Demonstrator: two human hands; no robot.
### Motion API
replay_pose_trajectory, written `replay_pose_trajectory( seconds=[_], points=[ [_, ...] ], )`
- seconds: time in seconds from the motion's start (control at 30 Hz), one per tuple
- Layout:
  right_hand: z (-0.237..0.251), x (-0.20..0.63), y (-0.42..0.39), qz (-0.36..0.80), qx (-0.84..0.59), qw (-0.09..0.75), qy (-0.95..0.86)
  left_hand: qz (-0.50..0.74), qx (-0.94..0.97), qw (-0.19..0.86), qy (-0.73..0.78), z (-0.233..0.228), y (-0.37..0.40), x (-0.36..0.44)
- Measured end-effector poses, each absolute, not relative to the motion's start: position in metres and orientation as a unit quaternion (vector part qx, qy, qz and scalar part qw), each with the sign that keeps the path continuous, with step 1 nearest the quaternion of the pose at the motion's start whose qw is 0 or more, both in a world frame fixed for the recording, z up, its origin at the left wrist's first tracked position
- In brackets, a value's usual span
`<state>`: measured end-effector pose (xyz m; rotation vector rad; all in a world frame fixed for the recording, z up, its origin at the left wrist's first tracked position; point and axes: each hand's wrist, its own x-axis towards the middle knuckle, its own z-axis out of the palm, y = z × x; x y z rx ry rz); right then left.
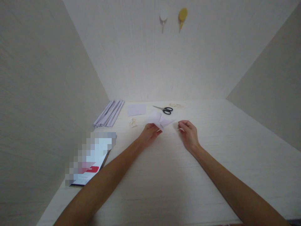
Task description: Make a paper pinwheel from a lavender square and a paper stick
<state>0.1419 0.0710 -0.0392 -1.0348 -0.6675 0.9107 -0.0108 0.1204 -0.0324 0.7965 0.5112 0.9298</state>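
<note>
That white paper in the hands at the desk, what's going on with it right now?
A person sits at a pale desk in a walled nook. The left hand pinches a folded white paper piece, while the right hand is curled beside it, apparently pinching something small. Behind lie black-handled scissors, a flat paper square, a stack of folded paper strips and small pale sticks.
</note>
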Motion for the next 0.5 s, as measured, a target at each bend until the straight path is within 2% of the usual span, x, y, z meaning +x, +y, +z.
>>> replay_pose_trajectory(
  seconds=[0.1, 0.27, 0.37, 0.5],
  points=[
    [-0.036, 0.139, 0.069, 0.517, -0.398, 0.693, -0.306, 0.38, 0.386, 0.813, 0.215, -0.035, 0.119, -0.014],
    [-0.032, 0.134, 0.062, 0.653, -0.34, 0.59, -0.332, 0.291, 0.46, 0.815, 0.198, -0.034, 0.112, -0.017],
    [-0.034, 0.133, 0.059, 0.68, -0.338, 0.548, -0.352, 0.269, 0.508, 0.795, 0.194, -0.027, 0.107, -0.019],
    [-0.042, 0.134, 0.061, 0.65, -0.365, 0.547, -0.381, 0.241, 0.579, 0.752, 0.202, -0.02, 0.104, -0.022]
  ],
)
